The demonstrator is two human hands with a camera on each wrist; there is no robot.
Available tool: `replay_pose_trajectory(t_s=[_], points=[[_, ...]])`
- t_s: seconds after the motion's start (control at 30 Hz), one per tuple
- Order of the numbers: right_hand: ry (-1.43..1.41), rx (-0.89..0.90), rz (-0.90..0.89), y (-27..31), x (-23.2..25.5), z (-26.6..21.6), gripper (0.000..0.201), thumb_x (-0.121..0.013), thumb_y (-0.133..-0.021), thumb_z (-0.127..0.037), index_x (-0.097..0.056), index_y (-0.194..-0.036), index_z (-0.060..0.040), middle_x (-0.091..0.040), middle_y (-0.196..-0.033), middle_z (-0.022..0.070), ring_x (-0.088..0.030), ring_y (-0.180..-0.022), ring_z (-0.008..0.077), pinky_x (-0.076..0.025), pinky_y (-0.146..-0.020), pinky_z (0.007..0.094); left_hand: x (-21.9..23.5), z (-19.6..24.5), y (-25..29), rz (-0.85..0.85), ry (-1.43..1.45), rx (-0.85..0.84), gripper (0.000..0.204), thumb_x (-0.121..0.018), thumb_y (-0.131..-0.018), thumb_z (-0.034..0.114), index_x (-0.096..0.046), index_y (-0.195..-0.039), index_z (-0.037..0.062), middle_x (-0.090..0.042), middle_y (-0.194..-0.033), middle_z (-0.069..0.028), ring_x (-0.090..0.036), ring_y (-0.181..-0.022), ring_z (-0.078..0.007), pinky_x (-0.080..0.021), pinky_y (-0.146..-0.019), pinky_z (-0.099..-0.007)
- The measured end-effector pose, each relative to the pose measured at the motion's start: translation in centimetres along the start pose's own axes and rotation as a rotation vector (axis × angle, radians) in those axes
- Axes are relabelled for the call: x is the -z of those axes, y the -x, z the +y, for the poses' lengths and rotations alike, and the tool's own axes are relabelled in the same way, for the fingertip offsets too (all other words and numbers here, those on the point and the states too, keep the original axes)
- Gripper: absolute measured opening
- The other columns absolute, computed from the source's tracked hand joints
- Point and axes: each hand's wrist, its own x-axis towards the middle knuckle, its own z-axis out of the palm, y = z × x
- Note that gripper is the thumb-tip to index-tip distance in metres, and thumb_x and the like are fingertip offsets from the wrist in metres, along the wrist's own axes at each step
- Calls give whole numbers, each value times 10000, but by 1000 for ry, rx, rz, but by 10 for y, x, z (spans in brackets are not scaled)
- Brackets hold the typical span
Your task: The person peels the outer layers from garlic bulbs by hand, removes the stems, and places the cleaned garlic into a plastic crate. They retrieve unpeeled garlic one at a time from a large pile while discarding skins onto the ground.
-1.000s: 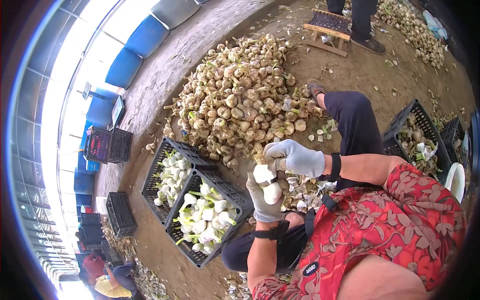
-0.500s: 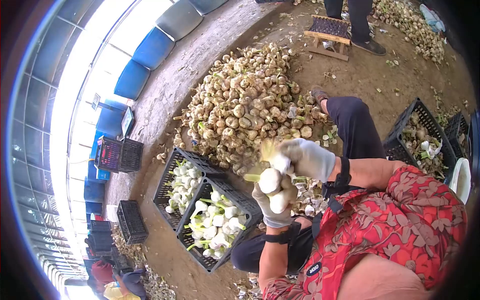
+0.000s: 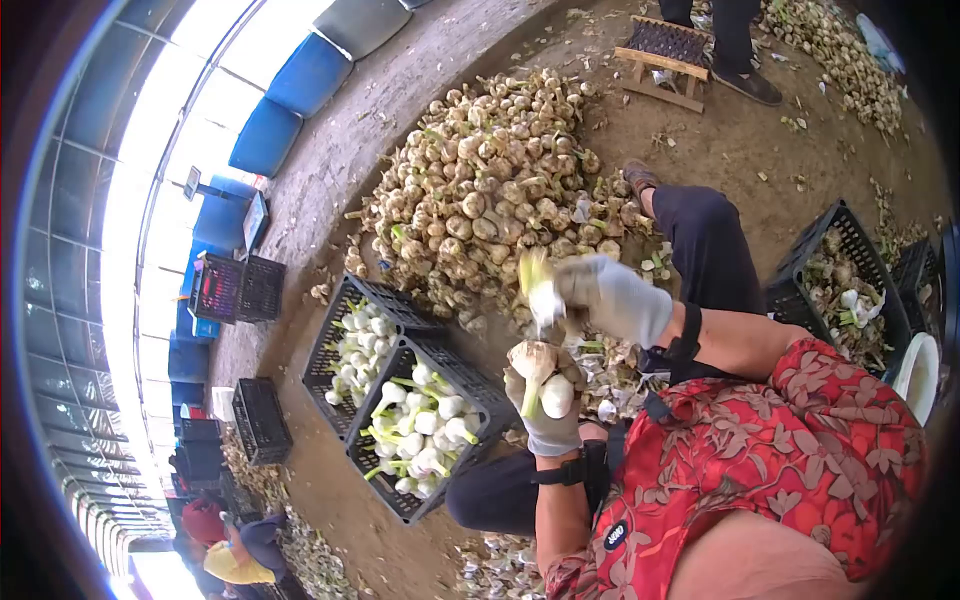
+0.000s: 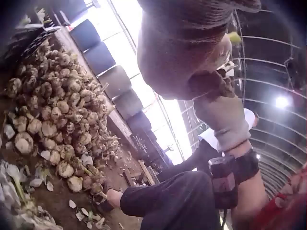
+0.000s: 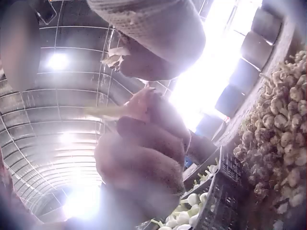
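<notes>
My gloved left hand (image 3: 552, 432) holds a garlic bulb (image 3: 533, 360) with its pale green stem slanting down, and a second, smaller white bulb (image 3: 557, 397) lies against it. Just above, my gloved right hand (image 3: 615, 298) pinches a blurred strip of garlic skin (image 3: 541, 288), white with a yellowish end. In the right wrist view the left hand's curled fingers (image 5: 153, 143) wrap the bulb beneath the right hand (image 5: 158, 38), and the glove hides most of it. The left wrist view shows the right hand (image 4: 223, 115) close behind the left hand (image 4: 184, 52).
A large heap of unpeeled garlic (image 3: 490, 190) lies ahead. Two black crates (image 3: 385, 500) of white bulbs stand at the left; another crate (image 3: 840, 290) and a white bucket (image 3: 915, 375) are at the right. Near a low stool (image 3: 665, 60) stands another person's leg (image 3: 733, 40).
The right hand has pulled garlic skin up and away from the bulbs in the left hand. The left hand has turned its bulb so the stem now points downward.
</notes>
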Motion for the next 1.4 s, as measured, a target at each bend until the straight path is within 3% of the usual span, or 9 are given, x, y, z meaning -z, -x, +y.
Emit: replay_pose_trajectory(t_s=[0.03,0.1,0.17,0.23,0.6,0.83,0.97,1.03,1.4], points=[[563,418,174,-6,9,16,165,-640,-900,-146,-669,-1000,-18,-670,-838,18,-629,-647,101,-508,-591,236,6,-5,4,-18,8,11,623,-467,-873,660,-583,-965,54,-583,-813,-76,-535,-645,-190,-424,-554,-305],[-671,-407,303,-15,26,-3,210,-636,-875,-119,-663,-1057,-17,-679,-839,46,-642,-657,168,-513,-610,276,14,-13,15,-49,40,26,638,-392,-907,665,-584,-952,59,-568,-807,-71,-512,-647,-197,-397,-548,-305],[719,44,-280,-18,43,17,469,-697,-801,-323,-611,-1151,-22,-685,-911,161,-683,-795,304,-523,-648,374,8,-15,28,87,97,38,650,-365,-902,697,-579,-923,83,-557,-799,-63,-497,-645,-201,-372,-557,-323],[1398,-349,-799,-5,21,-11,662,-730,-780,-387,-499,-1316,-75,-675,-895,159,-675,-793,303,-520,-680,413,8,-14,34,172,1,15,673,-413,-876,714,-588,-907,66,-561,-798,-63,-530,-700,-220,-415,-596,-332],[202,-306,-499,13,-16,-1,551,-815,-719,-383,-610,-1039,15,-644,-916,68,-614,-839,140,-500,-723,279,3,-15,40,262,-178,1,583,-426,-944,606,-537,-1125,64,-592,-828,-39,-548,-571,-116,-448,-487,-237],[-560,-847,-394,14,-4,2,395,-734,-833,-205,-606,-1115,39,-673,-908,73,-653,-734,111,-528,-582,224,0,-19,41,122,-95,-66,237,-470,-930,301,-534,-1037,99,-539,-821,-16,-526,-620,-138,-461,-546,-270],[-93,-613,-361,20,-10,-20,214,-639,-886,-132,-675,-1057,-7,-702,-962,95,-688,-814,158,-550,-676,285,-2,-14,40,171,-159,-143,251,-491,-948,299,-552,-1064,84,-573,-899,-28,-580,-725,-148,-509,-626,-270],[437,-105,-274,31,-20,-16,231,-653,-808,-123,-689,-1014,-25,-678,-922,152,-677,-856,275,-526,-745,354,4,-16,37,223,-84,-122,333,-471,-973,371,-557,-1088,70,-595,-949,-41,-601,-772,-146,-519,-641,-269],[449,-122,-350,11,-16,3,138,-589,-818,-50,-621,-948,-16,-645,-839,151,-654,-795,303,-509,-688,363,11,-22,50,120,-319,30,565,-528,-935,523,-576,-1116,-10,-648,-900,-73,-648,-713,-151,-523,-579,-254]])
